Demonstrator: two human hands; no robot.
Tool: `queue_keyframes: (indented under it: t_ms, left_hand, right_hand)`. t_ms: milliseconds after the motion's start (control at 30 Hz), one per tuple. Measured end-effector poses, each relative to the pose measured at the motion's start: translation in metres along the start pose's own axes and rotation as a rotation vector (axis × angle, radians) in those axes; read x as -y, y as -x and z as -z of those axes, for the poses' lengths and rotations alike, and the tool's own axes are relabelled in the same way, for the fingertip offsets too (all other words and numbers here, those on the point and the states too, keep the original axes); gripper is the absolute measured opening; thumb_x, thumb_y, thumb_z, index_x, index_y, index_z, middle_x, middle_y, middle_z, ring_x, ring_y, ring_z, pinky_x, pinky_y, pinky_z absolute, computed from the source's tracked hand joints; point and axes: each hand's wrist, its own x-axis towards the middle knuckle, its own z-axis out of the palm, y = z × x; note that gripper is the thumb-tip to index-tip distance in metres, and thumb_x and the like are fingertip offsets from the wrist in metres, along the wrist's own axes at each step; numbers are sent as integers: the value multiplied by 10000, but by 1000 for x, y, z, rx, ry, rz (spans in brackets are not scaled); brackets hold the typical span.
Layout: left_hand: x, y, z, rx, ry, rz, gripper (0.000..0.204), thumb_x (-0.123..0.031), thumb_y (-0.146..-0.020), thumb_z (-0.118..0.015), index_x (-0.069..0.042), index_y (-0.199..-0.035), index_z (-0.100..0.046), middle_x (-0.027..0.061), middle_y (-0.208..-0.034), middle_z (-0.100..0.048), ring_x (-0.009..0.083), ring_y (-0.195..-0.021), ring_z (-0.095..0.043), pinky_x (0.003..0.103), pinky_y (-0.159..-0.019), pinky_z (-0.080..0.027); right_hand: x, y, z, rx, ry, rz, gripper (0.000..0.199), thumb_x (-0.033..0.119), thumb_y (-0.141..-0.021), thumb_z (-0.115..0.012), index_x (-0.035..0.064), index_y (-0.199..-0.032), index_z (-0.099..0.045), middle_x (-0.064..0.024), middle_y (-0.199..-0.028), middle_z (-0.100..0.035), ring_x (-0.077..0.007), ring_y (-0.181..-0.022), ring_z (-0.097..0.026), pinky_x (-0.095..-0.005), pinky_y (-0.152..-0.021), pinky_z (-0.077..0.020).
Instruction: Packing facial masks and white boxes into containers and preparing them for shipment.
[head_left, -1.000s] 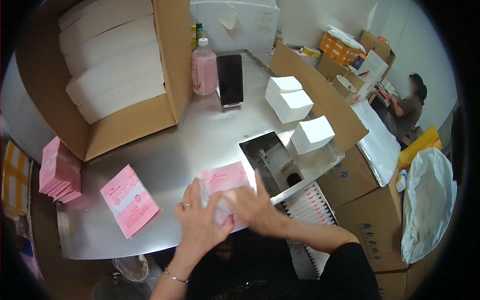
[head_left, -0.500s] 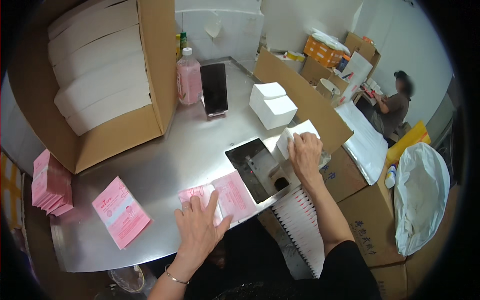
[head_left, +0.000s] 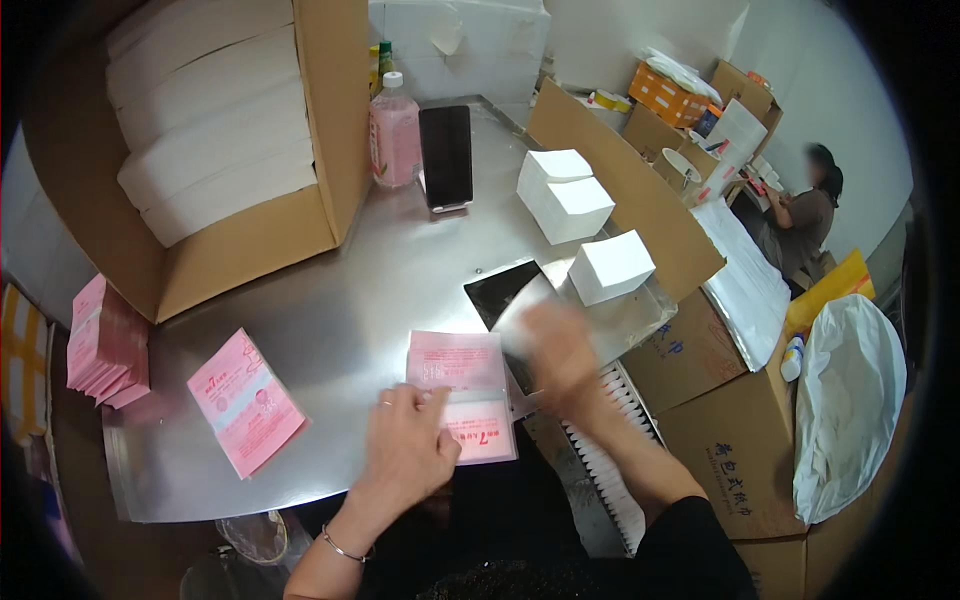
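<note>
left hand [head_left: 410, 450] flat, fingers spread, pressing the near half of an opened pink folder [head_left: 462, 393] at the front edge of the steel bench [head_left: 380, 280]; a ring shows on one finger, a thin bracelet at the wrist. right hand [head_left: 560, 350] motion-blurred just right of the folder, above the bench edge; cannot tell how far open it is or whether it holds anything. a single pink packet [head_left: 245, 400] lies flat to the left, well apart. stack of pink packets [head_left: 105, 345] at the far left corner. white blocks [head_left: 610, 267] sit behind the right hand. large cardboard box [head_left: 230, 150] of white bundles behind, pink bottle [head_left: 395, 135] and dark phone [head_left: 446, 157] beside it.
</note>
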Motion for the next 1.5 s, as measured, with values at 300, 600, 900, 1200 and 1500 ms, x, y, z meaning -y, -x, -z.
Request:
queue_keyframes:
  t_ms: [300,600,900,1200,1500]
  left_hand:
    - [-34,-1,12,-47,-87,90,707,-153,-765,-711,-83,-1430,-480,147,-1004,-518,325,-952,-502,425,-851,-396]
    - [30,41,54,-478,220,299,181,30,-812,-702,1,-990,-681,132,-859,-649,252,-768,-636,337,-674,-511]
    - [115,77,90,-287,-339,497,105,-32,-891,-574,-29,-995,-587,151,-925,-578,344,-993,-527,500,-1037,-314]
    - [16,9,18,-59,25,-81,271,-4,-785,-687,-44,-1048,-632,136,-917,-532,321,-905,-509,441,-764,-389]
    - [10,4,5,-170,53,-63,186,-76,-870,-685,-30,-1042,-631,122,-913,-525,306,-888,-508,437,-762,-402]
  right_hand:
    - [20,-21,-78,554,77,-108,235,120,-860,-580,57,-1080,-634,-146,-1060,-625,-342,-1032,-595,-715,-1059,-293]
    - [-27,-17,-14,1075,217,-548,157,103,-897,-590,-9,-983,-656,-170,-928,-704,-364,-863,-686,-493,-761,-520]
    - [-104,-12,19,33,594,-395,197,185,-917,-634,19,-996,-707,-128,-916,-632,-302,-958,-594,-460,-863,-424]
    - [-111,-3,24,5,364,-517,196,165,-913,-596,14,-883,-717,-122,-897,-642,-305,-920,-587,-458,-830,-425]
    - [-103,-6,30,-77,339,-457,234,36,-845,-594,1,-1047,-706,-174,-981,-664,-340,-993,-605,-477,-877,-441]
